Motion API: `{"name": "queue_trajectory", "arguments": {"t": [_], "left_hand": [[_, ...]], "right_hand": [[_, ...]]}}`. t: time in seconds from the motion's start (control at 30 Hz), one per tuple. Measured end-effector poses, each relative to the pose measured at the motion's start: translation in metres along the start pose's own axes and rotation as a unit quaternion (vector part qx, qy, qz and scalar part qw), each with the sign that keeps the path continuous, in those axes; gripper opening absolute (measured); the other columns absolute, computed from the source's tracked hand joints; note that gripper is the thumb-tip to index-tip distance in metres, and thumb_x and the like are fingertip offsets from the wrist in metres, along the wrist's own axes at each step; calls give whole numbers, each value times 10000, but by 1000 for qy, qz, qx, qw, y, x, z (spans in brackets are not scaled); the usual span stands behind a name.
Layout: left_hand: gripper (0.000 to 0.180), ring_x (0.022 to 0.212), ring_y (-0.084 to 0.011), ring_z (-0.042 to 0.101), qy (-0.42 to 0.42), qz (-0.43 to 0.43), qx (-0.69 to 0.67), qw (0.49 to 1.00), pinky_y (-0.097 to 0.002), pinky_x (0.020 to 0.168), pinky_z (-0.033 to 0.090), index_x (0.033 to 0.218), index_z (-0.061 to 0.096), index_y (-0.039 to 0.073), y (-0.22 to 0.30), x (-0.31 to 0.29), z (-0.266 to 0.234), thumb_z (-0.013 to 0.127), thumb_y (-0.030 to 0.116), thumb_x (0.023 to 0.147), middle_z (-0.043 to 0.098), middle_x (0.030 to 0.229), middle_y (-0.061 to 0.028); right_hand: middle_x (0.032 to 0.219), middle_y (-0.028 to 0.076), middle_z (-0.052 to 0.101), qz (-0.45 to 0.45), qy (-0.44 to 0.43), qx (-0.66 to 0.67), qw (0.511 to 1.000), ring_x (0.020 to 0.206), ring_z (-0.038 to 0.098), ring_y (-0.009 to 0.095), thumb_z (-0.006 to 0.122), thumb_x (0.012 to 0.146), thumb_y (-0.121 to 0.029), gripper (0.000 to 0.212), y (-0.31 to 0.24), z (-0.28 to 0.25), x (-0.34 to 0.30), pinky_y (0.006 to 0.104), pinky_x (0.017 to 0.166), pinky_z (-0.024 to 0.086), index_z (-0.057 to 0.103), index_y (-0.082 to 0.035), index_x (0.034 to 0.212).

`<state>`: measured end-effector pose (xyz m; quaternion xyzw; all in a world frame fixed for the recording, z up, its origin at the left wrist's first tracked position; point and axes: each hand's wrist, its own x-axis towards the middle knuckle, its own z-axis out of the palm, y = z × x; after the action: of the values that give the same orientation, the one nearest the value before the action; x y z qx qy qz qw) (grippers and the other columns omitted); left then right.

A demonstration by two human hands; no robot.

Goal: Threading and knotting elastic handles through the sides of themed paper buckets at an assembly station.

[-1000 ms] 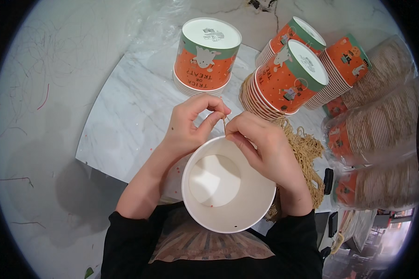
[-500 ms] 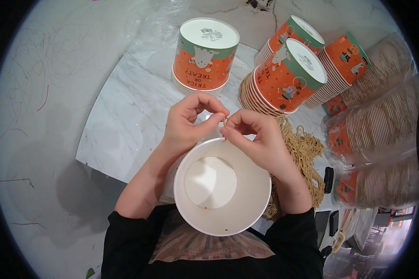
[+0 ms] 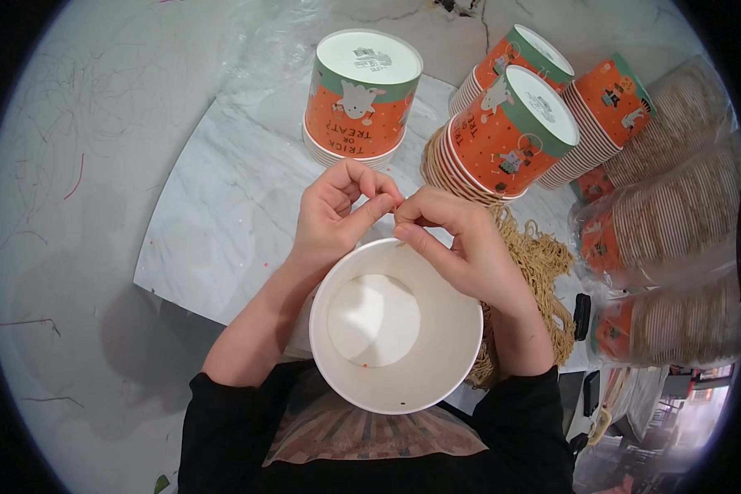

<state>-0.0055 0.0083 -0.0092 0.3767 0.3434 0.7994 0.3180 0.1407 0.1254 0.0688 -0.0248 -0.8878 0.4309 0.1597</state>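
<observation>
A white-lined paper bucket (image 3: 445, 354) sits close to my body with its mouth facing up toward me. A small dark hole shows near its near rim, and an orange speck lies inside. Just beyond the far rim, my left hand (image 3: 331, 214) pinches with thumb and forefinger. Against it, my right hand (image 3: 457, 235) pinches too, its thumb by the rim. A bit of thin tan cord is between the fingertips, mostly hidden by them. Beside my right forearm lies a heap of tan cords (image 3: 531, 263).
An upside-down stack of orange and green buckets (image 3: 358, 123) stands ahead on the marbled table (image 3: 214, 222). More bucket stacks (image 3: 502, 144) stand at the far right, and plastic-wrapped stacks (image 3: 659, 239) lie along the right. A black object (image 3: 582, 317) rests near the cords.
My fingertips have drawn closer together, covering more of the cord. The bucket has shifted slightly away from me and to the right.
</observation>
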Motion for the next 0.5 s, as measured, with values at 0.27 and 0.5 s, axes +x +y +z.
{"name": "queue_trajectory", "arguments": {"t": [0.27,0.5], "left_hand": [[180,991,-180,670,27,22,44,998,-335,916,537,925,535,28,2,2,1,675,-81,893,716,1021,-161],[235,1012,-183,678,49,55,84,994,-342,941,525,953,534,42,-2,2,2,708,-83,855,687,1068,-152]], "right_hand": [[864,16,703,201,-2,273,941,718,612,45,671,989,-215,214,21,-1,8,197,640,485,694,-2,978],[862,27,696,292,-2,457,840,707,621,70,700,958,-190,174,33,4,12,205,638,517,698,-18,983]]}}
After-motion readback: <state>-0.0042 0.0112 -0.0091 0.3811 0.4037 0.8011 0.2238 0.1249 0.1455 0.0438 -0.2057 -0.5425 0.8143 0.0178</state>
